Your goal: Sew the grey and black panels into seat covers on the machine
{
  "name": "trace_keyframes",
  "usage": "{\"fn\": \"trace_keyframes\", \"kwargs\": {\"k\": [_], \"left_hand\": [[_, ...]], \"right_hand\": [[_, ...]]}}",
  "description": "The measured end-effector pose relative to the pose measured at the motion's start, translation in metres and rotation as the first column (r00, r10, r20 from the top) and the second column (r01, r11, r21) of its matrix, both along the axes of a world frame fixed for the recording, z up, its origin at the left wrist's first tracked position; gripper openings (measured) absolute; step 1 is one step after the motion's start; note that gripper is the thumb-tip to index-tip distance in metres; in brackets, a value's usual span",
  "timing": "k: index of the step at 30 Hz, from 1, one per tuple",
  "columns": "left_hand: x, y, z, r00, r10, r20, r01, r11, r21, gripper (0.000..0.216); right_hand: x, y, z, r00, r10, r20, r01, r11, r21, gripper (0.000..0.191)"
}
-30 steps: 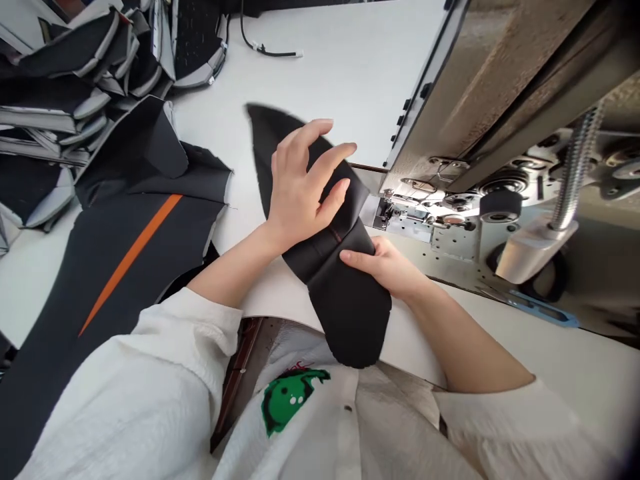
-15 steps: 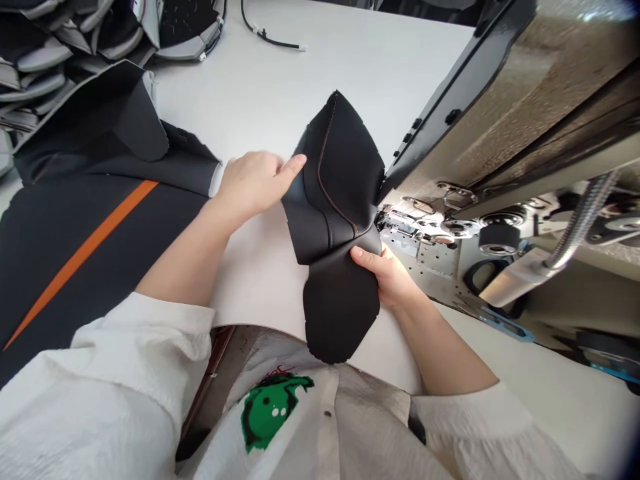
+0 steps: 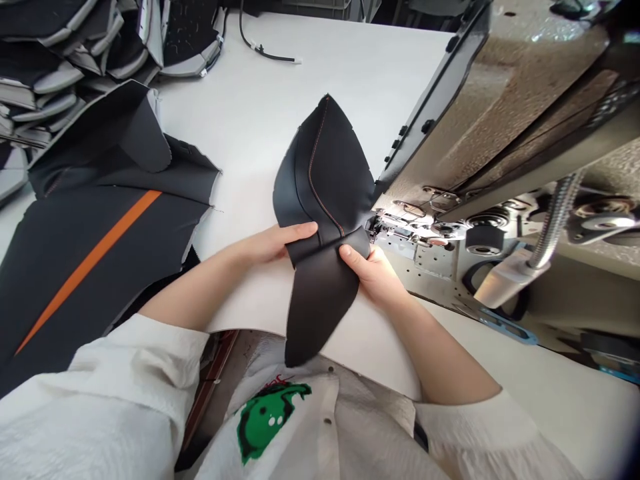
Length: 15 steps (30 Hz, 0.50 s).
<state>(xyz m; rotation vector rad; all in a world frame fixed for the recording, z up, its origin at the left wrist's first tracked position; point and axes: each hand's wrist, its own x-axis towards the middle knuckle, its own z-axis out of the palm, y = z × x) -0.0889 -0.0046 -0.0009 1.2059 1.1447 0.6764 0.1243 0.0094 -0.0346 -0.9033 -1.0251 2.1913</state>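
Observation:
Between my hands is a black leather-like cover piece (image 3: 340,163) with a curved line of orange stitching on its upper panel. Its lower flap (image 3: 320,300) hangs over the table's front edge toward my shirt. My left hand (image 3: 277,241) grips the left side near the cross seam, thumb on top and fingers underneath. On the right side of that seam, my right hand (image 3: 373,270) pinches the piece with the thumb on top; its other fingers are mostly hidden. The sewing machine's needle area (image 3: 380,227) lies just right of the piece.
A sewing machine (image 3: 480,127) with a flexible lamp (image 3: 515,277) fills the right side. To the left lies a larger black cover (image 3: 125,267) with an orange stripe. Stacked dark pieces (image 3: 90,47) are at the back left. A black cable (image 3: 270,55) rests on the white table (image 3: 230,100).
My left hand has moved down from the upper left edge to the cross seam. The lower flap has swung left and looks narrower. My right hand still holds near the seam.

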Motion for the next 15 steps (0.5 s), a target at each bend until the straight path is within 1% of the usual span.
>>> {"fn": "trace_keyframes", "kwargs": {"k": [1,3,5,6,8,10,15], "left_hand": [[0.009,-0.003,-0.005,0.990,0.084,0.110,-0.088,0.996,0.025,0.053],[0.021,-0.006,-0.015,0.940,0.225,0.257,-0.245,0.968,0.047,0.046],[0.025,-0.008,-0.021,0.894,0.304,0.329,-0.341,0.938,0.059,0.043],[0.025,-0.008,-0.023,0.879,0.319,0.355,-0.361,0.931,0.057,0.042],[0.023,-0.008,-0.023,0.856,0.327,0.402,-0.368,0.929,0.029,0.039],[0.020,-0.007,-0.021,0.837,0.322,0.443,-0.349,0.937,-0.021,0.038],[0.019,-0.006,-0.019,0.830,0.303,0.469,-0.273,0.953,-0.133,0.040]], "right_hand": [[-0.001,-0.001,0.001,0.999,-0.044,0.015,0.044,0.999,-0.001,0.034],[-0.004,-0.003,0.004,0.993,-0.106,0.044,0.107,0.994,-0.028,0.035],[-0.007,-0.005,0.008,0.988,-0.138,0.073,0.143,0.987,-0.069,0.035],[-0.008,-0.007,0.009,0.984,-0.158,0.086,0.165,0.983,-0.081,0.034],[-0.010,-0.009,0.012,0.973,-0.208,0.103,0.217,0.972,-0.085,0.032],[-0.012,-0.010,0.012,0.966,-0.234,0.107,0.243,0.966,-0.085,0.031],[-0.010,-0.009,0.010,0.974,-0.199,0.105,0.208,0.975,-0.079,0.030]]}}
